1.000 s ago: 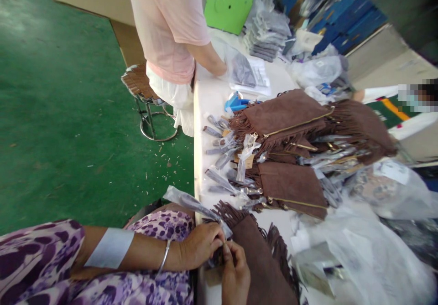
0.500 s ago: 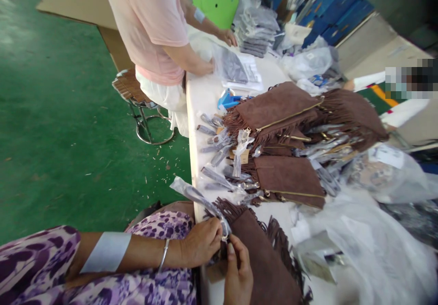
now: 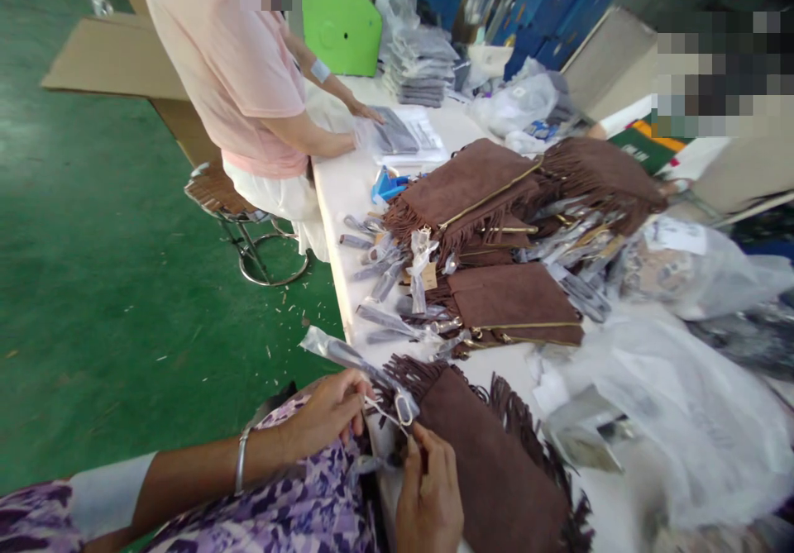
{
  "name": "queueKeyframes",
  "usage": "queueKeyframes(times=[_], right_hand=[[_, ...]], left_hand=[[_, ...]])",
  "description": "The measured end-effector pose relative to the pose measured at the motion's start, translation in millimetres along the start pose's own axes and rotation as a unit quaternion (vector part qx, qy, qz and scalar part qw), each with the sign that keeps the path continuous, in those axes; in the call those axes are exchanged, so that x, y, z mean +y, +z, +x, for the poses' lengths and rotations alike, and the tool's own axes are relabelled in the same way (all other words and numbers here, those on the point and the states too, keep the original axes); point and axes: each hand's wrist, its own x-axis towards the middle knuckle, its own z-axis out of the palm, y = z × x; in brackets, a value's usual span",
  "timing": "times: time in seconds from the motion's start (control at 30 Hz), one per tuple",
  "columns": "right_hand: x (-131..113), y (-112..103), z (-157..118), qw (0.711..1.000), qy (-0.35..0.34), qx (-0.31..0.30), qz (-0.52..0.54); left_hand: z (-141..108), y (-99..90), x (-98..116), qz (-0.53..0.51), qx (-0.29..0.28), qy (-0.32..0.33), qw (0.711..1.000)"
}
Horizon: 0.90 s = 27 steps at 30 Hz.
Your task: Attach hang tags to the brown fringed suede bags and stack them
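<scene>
My left hand [image 3: 332, 412], with a bangle on its wrist, pinches one end of a thin white string [image 3: 385, 412] at the table's edge. The string runs to a metal ring [image 3: 404, 408] on a strap [image 3: 347, 353] wrapped in clear plastic. Close beside that ring, the fingertips of my right hand [image 3: 431, 483] are pressed together on the string's other end. Under and beside my right hand lies a brown suede bag [image 3: 496, 462] with fringed sides. The wrapped strap sticks out past the table edge.
More brown fringed bags [image 3: 514, 301] with wrapped straps lie piled beyond. A blue tape dispenser [image 3: 388, 185] sits near a co-worker in a pink shirt [image 3: 217, 49], who handles a plastic-bagged item. Clear plastic bags [image 3: 700, 421] cover the right side. A stool [image 3: 217, 193] stands on the green floor.
My left hand has drawn back leftward from the ring, and the white string now stretches between my hands. My right hand stays near the ring. The co-worker's hand has moved onto the bagged item.
</scene>
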Motion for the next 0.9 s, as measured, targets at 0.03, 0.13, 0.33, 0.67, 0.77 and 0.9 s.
queueKeyframes(times=[0.03,0.13,0.33,0.67,0.77,0.9], right_hand=[[-6,4,3,1.000,-0.007,-0.010,0.001],[-21,13,13,0.998,-0.028,-0.046,-0.027],[-33,15,31,0.990,-0.052,-0.118,-0.063],[-34,-2,37,0.970,0.092,-0.174,0.145],[-31,0,36,0.961,0.131,-0.186,0.155],[-26,2,31,0.938,0.213,-0.186,0.202]], left_hand=[[-1,-2.2,0,-0.010,0.004,0.010,1.000],[-2,-4.7,5,-0.046,0.002,0.033,0.998],[4,-3.2,16,-0.079,-0.022,0.017,0.997],[-4,-5.4,42,0.230,-0.055,0.157,0.959],[4,1.9,34,0.149,-0.089,0.047,0.984],[12,3.0,21,0.061,-0.073,-0.036,0.995]])
